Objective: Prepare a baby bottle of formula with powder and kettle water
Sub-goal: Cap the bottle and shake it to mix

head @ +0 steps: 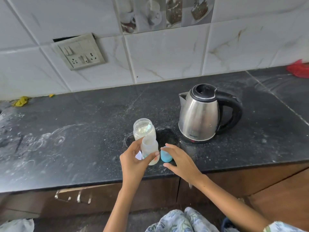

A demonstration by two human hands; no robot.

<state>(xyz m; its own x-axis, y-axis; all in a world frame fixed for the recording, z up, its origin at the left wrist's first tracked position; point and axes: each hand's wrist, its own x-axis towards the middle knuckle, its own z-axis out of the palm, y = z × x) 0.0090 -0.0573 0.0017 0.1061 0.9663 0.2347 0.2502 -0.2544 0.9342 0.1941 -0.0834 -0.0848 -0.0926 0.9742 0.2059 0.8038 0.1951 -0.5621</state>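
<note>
Baby bottle (pixel 149 149), uncapped, at counter (pixel 83 131) front edge, gripped at waist by left hand (pixel 133 162). Right hand (pixel 178 160) spread loosely over blue cap (pixel 165 156), grip uncertain. Light smooth plastic, probably slippery: hold at waist. Kettle (pixel 200 114) near.

Left hand (pixel 133 160) is curled in a grip, thumb forward; right hand (pixel 179 160) reaches beside it, fingers arched downward, both forearms extended.

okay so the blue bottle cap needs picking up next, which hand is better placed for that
Probably the right hand: its fingers and thumb already bracket the blue cap on the counter. The left hand is busy holding the open baby bottle.
</note>
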